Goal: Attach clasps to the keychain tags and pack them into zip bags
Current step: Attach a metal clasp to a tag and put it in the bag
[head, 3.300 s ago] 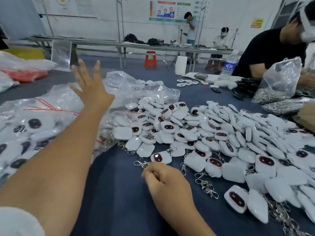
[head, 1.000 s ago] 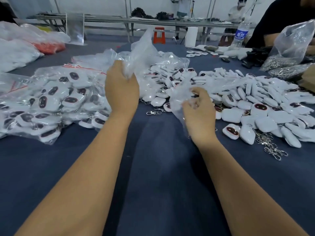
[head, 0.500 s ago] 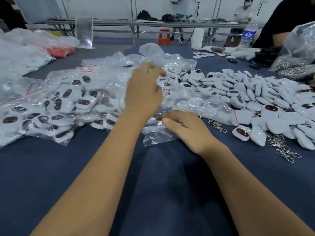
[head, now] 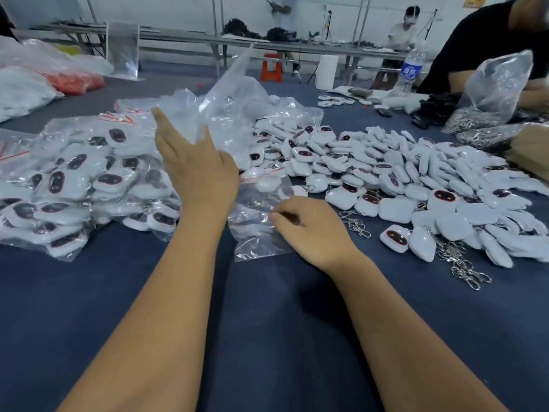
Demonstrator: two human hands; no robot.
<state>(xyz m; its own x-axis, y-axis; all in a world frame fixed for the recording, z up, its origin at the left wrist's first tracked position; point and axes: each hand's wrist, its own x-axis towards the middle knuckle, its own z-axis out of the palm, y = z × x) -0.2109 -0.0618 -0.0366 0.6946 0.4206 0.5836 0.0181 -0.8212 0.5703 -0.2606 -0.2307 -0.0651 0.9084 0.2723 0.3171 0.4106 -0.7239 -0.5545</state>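
Observation:
My left hand [head: 196, 171] is raised over the table with fingers stretched out, touching a heap of loose clear bags [head: 231, 108]. My right hand [head: 309, 230] rests on the blue table and pinches an empty zip bag [head: 255, 239] that lies flat in front of me. To the right spreads a big pile of white keychain tags [head: 386, 173] with dark oval faces. Loose metal clasps [head: 356, 226] lie at the pile's near edge, and a second bunch of clasps [head: 463, 263] lies further right.
Zip bags packed with tags [head: 74, 188] fill the left side. A seated person [head: 481, 40] works at the far right beside a clear bag of clasps [head: 481, 114]. A water bottle [head: 411, 69] and a paper roll [head: 326, 71] stand at the back. Bare blue cloth [head: 267, 337] lies near me.
My left hand has gone from curled on the bags to stretched out, and the loose bags behind it have risen. My right hand still holds the flat zip bag.

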